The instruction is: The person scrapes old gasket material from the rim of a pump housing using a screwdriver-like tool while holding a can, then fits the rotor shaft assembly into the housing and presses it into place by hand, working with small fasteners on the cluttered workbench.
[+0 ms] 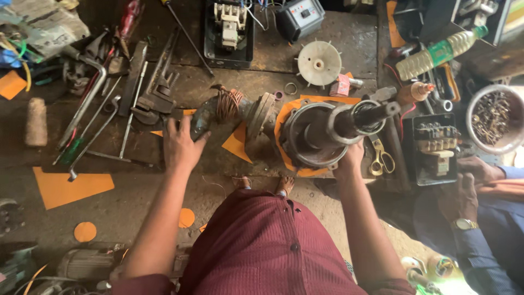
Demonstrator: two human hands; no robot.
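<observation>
Lying on its side on the dark, oily workbench (327, 38), a stripped electric motor assembly (305, 131) is seen with its long axis running left to right across the bench edge. Its shaft end (376, 112) points to the right and slightly away from the person, while the copper winding (228, 102) sits at the opposite, left end. Between them a grey end plate (261, 117) stands on edge, and a round, open housing (308, 139) with a bright rim faces right. The metal is dull, greasy and worn, and orange paper sheets (237, 145) are spread beneath it.

The left hand (183, 145) is laid flat with fingers spread and loosely curled over a dark part (202, 121) at the winding end; whether it is truly gripped cannot be told. The right hand (352, 155) is closed on the lower rim of the housing, its fingers hidden behind the metal.

Left of the motor, wrenches and pliers (155, 93) are scattered. A white plastic fan (320, 63) lies behind the motor, yellow-handled scissors (381, 159) just beside the right hand, and a plastic bottle (436, 53) further right. Another person's hands (464, 188), one with a wristwatch, are held near a contactor block (435, 147) at the right edge.
</observation>
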